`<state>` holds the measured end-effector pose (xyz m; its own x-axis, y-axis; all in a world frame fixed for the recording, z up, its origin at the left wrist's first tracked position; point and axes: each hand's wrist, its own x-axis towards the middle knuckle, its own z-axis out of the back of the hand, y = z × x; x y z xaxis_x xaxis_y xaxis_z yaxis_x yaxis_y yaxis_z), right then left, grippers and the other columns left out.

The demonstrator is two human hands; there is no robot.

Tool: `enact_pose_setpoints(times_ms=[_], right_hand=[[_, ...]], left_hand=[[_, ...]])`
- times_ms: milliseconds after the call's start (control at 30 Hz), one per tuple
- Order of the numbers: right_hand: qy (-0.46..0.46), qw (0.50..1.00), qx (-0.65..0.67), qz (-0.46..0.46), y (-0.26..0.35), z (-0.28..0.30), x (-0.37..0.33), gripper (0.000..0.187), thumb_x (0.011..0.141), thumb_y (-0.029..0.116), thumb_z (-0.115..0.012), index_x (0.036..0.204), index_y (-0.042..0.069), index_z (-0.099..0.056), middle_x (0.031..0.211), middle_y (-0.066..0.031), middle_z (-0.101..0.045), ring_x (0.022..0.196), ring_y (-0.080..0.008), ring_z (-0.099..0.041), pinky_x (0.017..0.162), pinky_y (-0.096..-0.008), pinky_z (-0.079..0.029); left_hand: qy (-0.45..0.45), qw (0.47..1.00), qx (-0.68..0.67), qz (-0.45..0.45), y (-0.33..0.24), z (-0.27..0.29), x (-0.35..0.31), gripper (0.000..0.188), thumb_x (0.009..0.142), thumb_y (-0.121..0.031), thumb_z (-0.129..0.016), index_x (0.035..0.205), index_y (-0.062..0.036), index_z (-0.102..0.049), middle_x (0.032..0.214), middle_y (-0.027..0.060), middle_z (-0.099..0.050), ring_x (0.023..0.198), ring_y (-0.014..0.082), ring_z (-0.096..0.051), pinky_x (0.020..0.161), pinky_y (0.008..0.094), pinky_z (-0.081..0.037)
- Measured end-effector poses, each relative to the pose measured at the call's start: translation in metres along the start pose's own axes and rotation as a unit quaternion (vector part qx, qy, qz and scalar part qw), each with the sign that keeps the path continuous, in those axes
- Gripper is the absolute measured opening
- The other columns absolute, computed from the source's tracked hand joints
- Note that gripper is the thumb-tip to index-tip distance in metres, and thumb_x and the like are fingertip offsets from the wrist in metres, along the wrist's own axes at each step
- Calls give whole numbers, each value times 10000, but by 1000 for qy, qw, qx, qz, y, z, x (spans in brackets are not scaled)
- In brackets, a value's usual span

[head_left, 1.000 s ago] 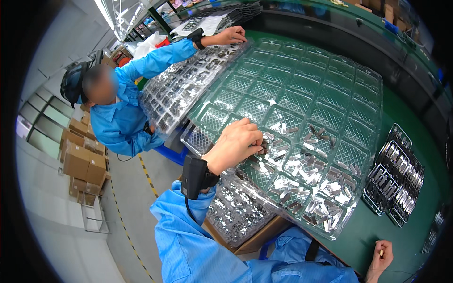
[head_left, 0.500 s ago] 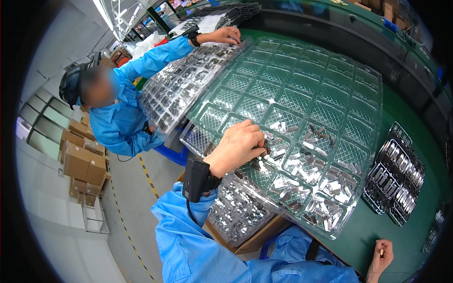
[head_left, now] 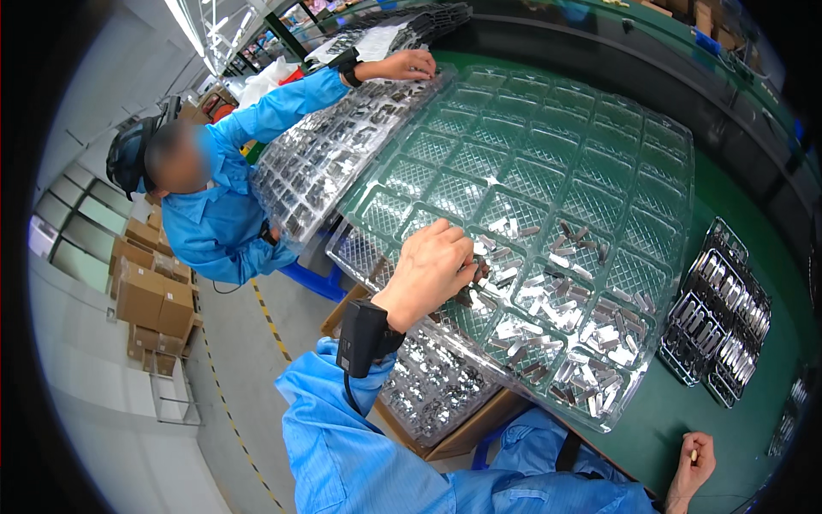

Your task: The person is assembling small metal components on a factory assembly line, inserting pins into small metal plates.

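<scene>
A large clear plastic tray with many compartments lies on the green table. Its near compartments hold loose, shiny metal pieces, small and flat. My left hand reaches over the tray's near left part, fingers bent down and pressed together among the pieces. Whatever its fingertips hold is hidden. My right hand rests by the table's near right edge, its fingers curled closed. A small yellowish spot shows in that hand, too small to name.
Black racks with metal pieces stand on the table at right. Below the tray's near left edge, a cardboard box holds another filled tray. At left a co-worker in blue handles a full tray. Cartons are stacked behind.
My left wrist has dropped slightly and shifted a little right, while its fingers stay over the same compartment. My right hand looks unmoved.
</scene>
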<state>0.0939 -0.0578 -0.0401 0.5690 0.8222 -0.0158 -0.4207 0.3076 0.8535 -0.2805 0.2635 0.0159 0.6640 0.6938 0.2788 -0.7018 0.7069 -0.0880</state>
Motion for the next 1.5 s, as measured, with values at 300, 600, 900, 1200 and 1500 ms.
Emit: enact_pose_setpoints(times_ms=[300, 600, 900, 1200, 1500], right_hand=[[-12, 1000, -25, 11, 4, -2, 0, 123, 870, 109, -506, 803, 5, -503, 669, 33, -408, 581, -31, -324, 512, -178, -238], [-14, 1000, -16, 6, -1, -1, -1, 153, 872, 140, -523, 795, 9, -507, 664, 37, -401, 580, -33, -316, 509, -186, -226], [-11, 1000, -21, -4, 9, -2, 0, 147, 872, 132, -522, 791, 11, -509, 665, 40, -390, 586, -32, -307, 510, -186, -218], [-15, 999, -49, 12, 6, -2, 0, 154, 873, 133, -512, 782, 9, -508, 652, 37, -393, 573, -35, -309, 505, -189, -224], [-7, 999, -30, 11, 7, -2, 0, 155, 872, 135, -515, 783, 8, -507, 651, 37, -393, 573, -36, -314, 505, -189, -224]], left_hand=[[-4, 999, -50, 19, -17, 3, 0, 111, 679, -115, -660, 681, -67, -560, 682, 34, -518, 707, 205, -496, 625, 315, -420], [22, 999, -35, 30, -17, 0, 4, 81, 671, -90, -636, 686, -57, -563, 688, 37, -526, 717, 210, -502, 638, 321, -427], [17, 998, -29, 45, -14, 4, -2, 63, 672, -67, -624, 691, -56, -565, 685, 38, -529, 720, 214, -507, 643, 322, -430], [62, 998, -20, -2, -8, 11, 0, 81, 709, -98, -634, 729, -65, -562, 727, 31, -522, 746, 214, -497, 655, 325, -423], [77, 997, -6, -19, -8, 13, 1, 102, 712, -94, -630, 788, -69, -568, 733, 35, -518, 757, 217, -498, 687, 331, -424]])
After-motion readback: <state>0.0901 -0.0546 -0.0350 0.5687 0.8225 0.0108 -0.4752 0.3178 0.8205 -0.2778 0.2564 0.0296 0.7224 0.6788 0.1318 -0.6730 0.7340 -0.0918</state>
